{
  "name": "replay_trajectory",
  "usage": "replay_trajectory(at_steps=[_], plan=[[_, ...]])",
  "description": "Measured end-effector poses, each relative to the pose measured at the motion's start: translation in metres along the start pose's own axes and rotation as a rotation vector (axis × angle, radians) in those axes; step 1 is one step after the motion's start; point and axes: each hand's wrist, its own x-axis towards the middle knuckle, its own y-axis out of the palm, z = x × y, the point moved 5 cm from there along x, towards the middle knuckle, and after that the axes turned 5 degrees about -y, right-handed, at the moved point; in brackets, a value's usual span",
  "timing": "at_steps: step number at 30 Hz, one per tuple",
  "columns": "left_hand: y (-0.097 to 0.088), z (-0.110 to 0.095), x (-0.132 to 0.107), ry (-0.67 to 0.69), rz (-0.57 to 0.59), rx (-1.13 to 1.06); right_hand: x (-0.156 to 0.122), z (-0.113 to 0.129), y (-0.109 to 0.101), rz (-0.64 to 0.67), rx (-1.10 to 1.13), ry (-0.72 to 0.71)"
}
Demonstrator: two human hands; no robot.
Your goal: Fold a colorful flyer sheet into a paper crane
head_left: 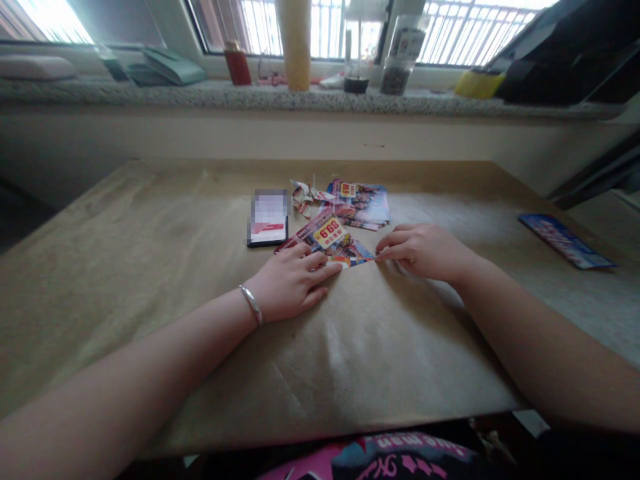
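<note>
A colourful printed flyer [345, 239] with a yellow price patch lies on the table, its near edge folded into a slanted line. My left hand [296, 280], a silver bangle at the wrist, rests flat with fingers stretched over the flyer's near left part. At its right corner, the thumb and fingers of my right hand [417, 252] pinch the paper's tip. Just behind are a stack of similar flyers [373, 205] and a small folded paper shape [306, 196]. Left of these lies a phone [269, 220] with a lit, blurred screen.
A brown-covered table [150, 280] spans the view. Far to the right lies a blue printed strip [565, 241]. On the stone windowsill [200, 93] stand a red-brown bottle [237, 65], a tall yellowish cylinder [296, 47], clear containers [397, 63] and a dark bag [560, 60].
</note>
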Motion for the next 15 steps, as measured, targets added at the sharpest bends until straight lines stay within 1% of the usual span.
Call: replay_trajectory(at_steps=[5,9,11,13,15], plan=[[-0.001,0.0,0.0,0.001,-0.008,-0.002,-0.002,-0.001,0.004,-0.063,0.005,-0.028],[-0.001,0.0,0.0,0.002,-0.001,-0.008,-0.005,-0.004,0.007,-0.169,-0.03,0.064],[-0.001,0.0,0.0,0.003,0.001,-0.009,-0.004,-0.002,0.006,-0.237,0.012,0.096],[-0.001,0.0,0.0,0.0,0.001,-0.008,0.0,0.004,0.007,-0.263,0.081,0.063],[-0.001,0.0,0.0,-0.002,-0.003,-0.006,0.005,0.012,0.01,-0.238,0.137,-0.002]])
